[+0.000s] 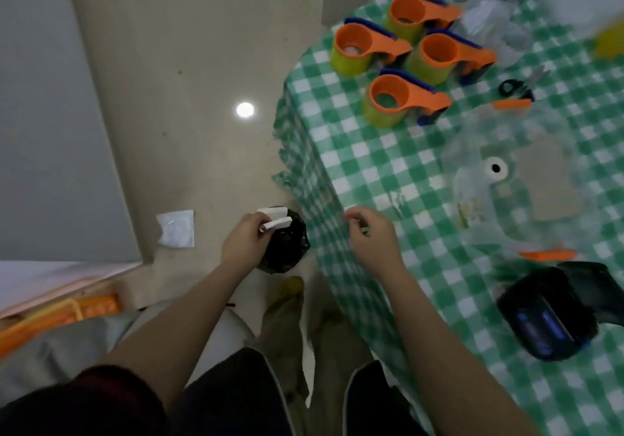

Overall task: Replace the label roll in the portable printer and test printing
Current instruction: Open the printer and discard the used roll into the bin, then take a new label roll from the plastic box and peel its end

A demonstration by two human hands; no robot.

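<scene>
The black portable printer (553, 314) lies at the table's near right with its lid open, showing blue parts inside. A white label roll (495, 169) with a dark core rests on clear plastic wrap further back. My left hand (244, 238) is off the table's left edge and pinches white label strips (275, 218) above a black-lined bin (285, 243) on the floor. My right hand (373, 236) hovers over the table's left edge, fingers loosely curled, with nothing clearly seen in it.
A green-checked tablecloth (388, 172) covers the table. Several orange and yellow tape dispensers (401, 61) stand at the back, with scissors (516, 89) beside them. An orange strip (547, 255) lies near the printer. A white paper (176, 228) lies on the floor.
</scene>
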